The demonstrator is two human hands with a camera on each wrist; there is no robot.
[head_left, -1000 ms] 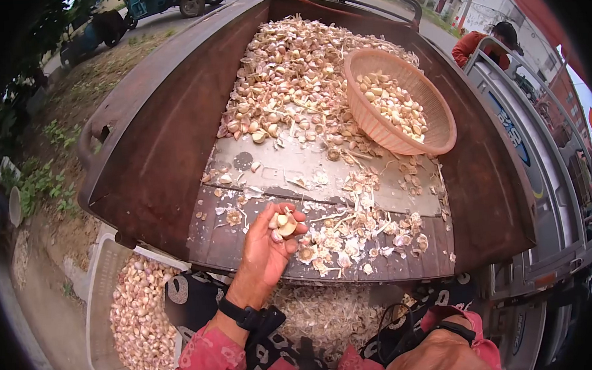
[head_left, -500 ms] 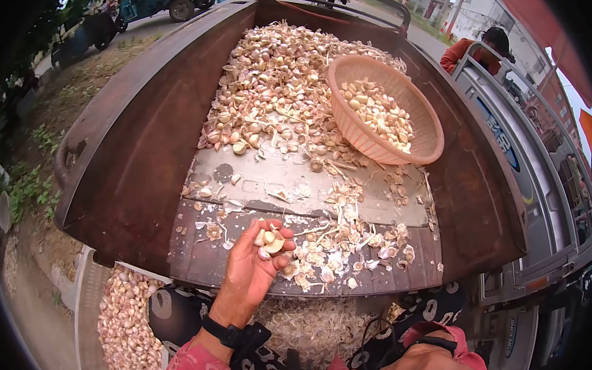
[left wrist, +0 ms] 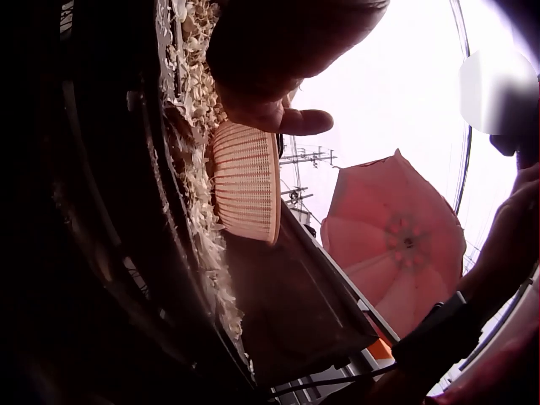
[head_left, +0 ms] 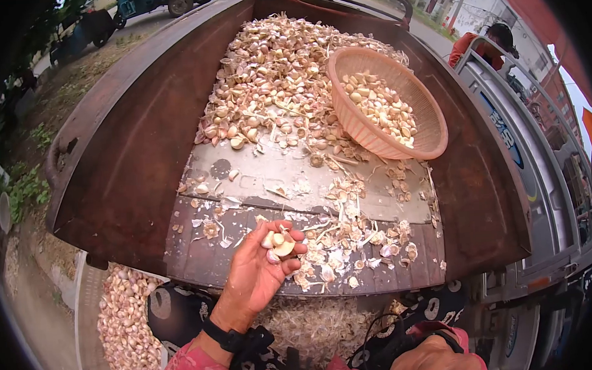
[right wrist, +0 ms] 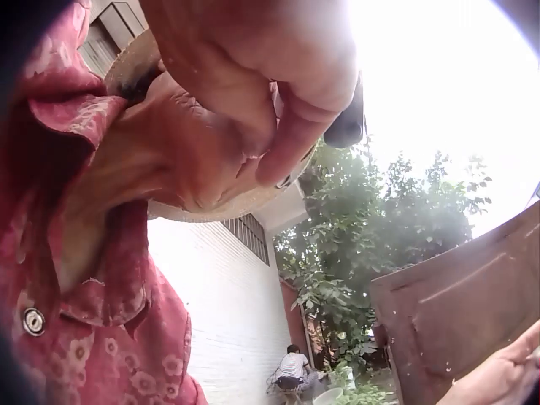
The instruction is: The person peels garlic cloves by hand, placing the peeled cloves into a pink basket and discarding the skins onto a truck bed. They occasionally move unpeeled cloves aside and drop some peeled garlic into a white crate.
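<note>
My left hand [head_left: 255, 271], palm up, holds several garlic cloves [head_left: 284, 248] with its fingers curled round them, over the front edge of the cart bed [head_left: 210, 264]. Some of the cloves look pale and peeled. In the left wrist view the left hand [left wrist: 283, 55] is dark, and the cloves are hidden. My right hand [right wrist: 253, 72] is raised close in front of the face, fingers bent; nothing shows between them. Only the back of it and its wrist appear at the bottom of the head view. Garlic skins [head_left: 326, 254] lie beyond the left fingers.
A pink plastic basket [head_left: 433, 121] of peeled cloves leans on a heap of garlic [head_left: 270, 66] in the cart. At lower left stands a white crate [head_left: 86, 330] of cloves. A silver vehicle [head_left: 508, 154] and a person [head_left: 466, 45] are at right.
The head view has shifted, so the cart sits further left than a second ago. My left hand keeps its hold on the cloves. My right hand stays raised.
</note>
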